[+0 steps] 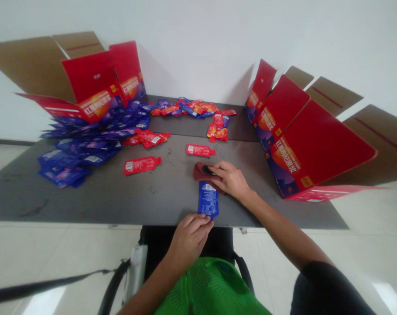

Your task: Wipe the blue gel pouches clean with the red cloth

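Observation:
At the table's front edge a blue gel packet (208, 200) lies flat, label side up, its narrow neck toward me. My left hand (191, 236) has its fingertips closed on that neck. Just beyond the packet's far end is a reddish-brown cloth (200, 171), which partly overlaps it. My right hand (230, 178) is closed around a small black object (207, 169) on the cloth; its exact kind is hidden by the fingers. Single red gel packets lie close by, one beyond the cloth (200, 150) and another to the left (142, 165).
Blue packets (86, 142) spill in a heap before an open red carton (96, 94) at left. Red packets (150, 138) lie beside them. A mixed row of packets (191, 107) runs along the grey table's (172, 188) back. Open red cartons (290, 140) stand at right.

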Action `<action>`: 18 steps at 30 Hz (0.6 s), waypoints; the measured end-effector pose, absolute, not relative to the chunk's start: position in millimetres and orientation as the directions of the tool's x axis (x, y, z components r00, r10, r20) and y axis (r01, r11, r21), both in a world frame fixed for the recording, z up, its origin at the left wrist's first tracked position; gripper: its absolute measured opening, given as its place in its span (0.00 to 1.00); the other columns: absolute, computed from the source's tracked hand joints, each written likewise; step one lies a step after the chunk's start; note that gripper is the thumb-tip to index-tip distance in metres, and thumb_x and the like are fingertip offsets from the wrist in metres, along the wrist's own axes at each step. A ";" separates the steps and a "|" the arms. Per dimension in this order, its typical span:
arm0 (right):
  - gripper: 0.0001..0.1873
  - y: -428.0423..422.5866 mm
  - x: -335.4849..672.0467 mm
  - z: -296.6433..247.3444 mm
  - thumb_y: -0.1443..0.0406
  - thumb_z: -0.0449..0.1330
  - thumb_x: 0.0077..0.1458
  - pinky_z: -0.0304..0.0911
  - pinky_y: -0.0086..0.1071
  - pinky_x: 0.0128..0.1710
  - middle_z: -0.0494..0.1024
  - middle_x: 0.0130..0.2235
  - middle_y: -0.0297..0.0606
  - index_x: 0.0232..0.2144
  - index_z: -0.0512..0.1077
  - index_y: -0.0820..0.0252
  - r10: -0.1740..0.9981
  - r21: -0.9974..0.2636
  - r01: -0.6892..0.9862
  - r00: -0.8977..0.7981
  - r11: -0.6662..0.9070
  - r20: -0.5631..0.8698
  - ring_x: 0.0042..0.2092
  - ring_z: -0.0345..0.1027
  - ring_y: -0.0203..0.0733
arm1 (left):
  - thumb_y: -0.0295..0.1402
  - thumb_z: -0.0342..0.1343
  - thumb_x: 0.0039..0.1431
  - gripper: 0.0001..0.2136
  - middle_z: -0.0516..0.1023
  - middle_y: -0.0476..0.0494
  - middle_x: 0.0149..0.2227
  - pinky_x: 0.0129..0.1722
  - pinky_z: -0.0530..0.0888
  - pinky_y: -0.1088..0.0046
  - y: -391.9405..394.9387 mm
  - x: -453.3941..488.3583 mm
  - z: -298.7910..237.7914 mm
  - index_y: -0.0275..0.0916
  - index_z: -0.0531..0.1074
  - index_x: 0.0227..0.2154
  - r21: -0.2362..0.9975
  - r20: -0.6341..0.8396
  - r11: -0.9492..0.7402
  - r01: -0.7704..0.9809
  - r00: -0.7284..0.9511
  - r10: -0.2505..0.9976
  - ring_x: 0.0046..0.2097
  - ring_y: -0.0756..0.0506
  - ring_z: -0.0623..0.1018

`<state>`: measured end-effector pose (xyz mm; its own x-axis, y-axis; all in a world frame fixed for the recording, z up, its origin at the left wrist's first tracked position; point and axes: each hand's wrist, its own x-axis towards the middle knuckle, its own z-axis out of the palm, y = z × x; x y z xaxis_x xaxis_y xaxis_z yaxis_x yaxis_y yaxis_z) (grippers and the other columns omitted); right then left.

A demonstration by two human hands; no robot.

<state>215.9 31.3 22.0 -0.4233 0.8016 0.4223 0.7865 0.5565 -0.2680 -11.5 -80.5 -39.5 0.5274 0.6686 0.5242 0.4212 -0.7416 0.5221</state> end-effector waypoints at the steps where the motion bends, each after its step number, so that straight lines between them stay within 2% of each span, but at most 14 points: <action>1: 0.17 22.2 210.4 26.1 0.57 0.60 0.66 0.70 0.35 0.43 0.77 0.43 0.41 0.53 0.76 0.53 0.795 -0.302 0.762 -0.427 0.573 0.431 0.44 0.72 0.44 | 0.28 0.54 0.69 0.13 0.82 0.43 0.47 0.54 0.78 0.58 -81.0 -11.4 -39.9 0.41 0.78 0.51 0.523 0.522 -0.739 0.425 0.526 0.671 0.52 0.42 0.79; 3: 0.17 -1.2 197.2 29.2 0.56 0.58 0.67 0.70 0.33 0.43 0.77 0.45 0.40 0.54 0.76 0.52 0.775 -0.344 0.705 -0.486 0.621 0.404 0.44 0.72 0.42 | 0.28 0.54 0.69 0.12 0.82 0.43 0.46 0.52 0.78 0.58 -81.9 -11.3 -41.4 0.41 0.78 0.50 0.528 0.501 -0.726 0.441 0.528 0.686 0.50 0.42 0.79; 7: 0.16 -16.5 186.4 15.6 0.57 0.58 0.67 0.70 0.32 0.42 0.78 0.45 0.38 0.54 0.76 0.50 0.717 -0.316 0.644 -0.621 0.697 0.315 0.43 0.73 0.40 | 0.28 0.54 0.69 0.11 0.82 0.43 0.45 0.50 0.79 0.58 -82.1 -11.5 -43.0 0.41 0.78 0.49 0.542 0.471 -0.705 0.456 0.530 0.705 0.47 0.42 0.80; 10: 0.16 15.1 197.5 6.1 0.57 0.61 0.66 0.69 0.33 0.42 0.77 0.43 0.40 0.52 0.77 0.54 0.761 -0.285 0.711 -0.550 0.643 0.344 0.43 0.72 0.42 | 0.27 0.54 0.69 0.13 0.82 0.43 0.47 0.54 0.77 0.58 -80.8 -11.5 -41.1 0.40 0.77 0.52 0.546 0.493 -0.724 0.423 0.536 0.685 0.52 0.42 0.78; 13: 0.17 43.3 206.8 14.4 0.56 0.61 0.65 0.69 0.35 0.41 0.77 0.42 0.40 0.52 0.77 0.55 0.786 -0.237 0.770 -0.490 0.593 0.377 0.43 0.72 0.44 | 0.26 0.54 0.68 0.12 0.82 0.44 0.48 0.55 0.77 0.58 -80.3 -11.1 -39.5 0.40 0.77 0.51 0.550 0.510 -0.728 0.409 0.527 0.680 0.53 0.43 0.78; 18: 0.17 8.4 189.7 36.6 0.56 0.59 0.67 0.69 0.34 0.42 0.77 0.44 0.41 0.53 0.76 0.55 0.751 -0.333 0.688 -0.487 0.644 0.447 0.44 0.72 0.43 | 0.27 0.54 0.69 0.12 0.82 0.43 0.47 0.54 0.77 0.57 -82.2 -10.5 -41.7 0.40 0.78 0.50 0.545 0.499 -0.720 0.430 0.523 0.690 0.51 0.42 0.78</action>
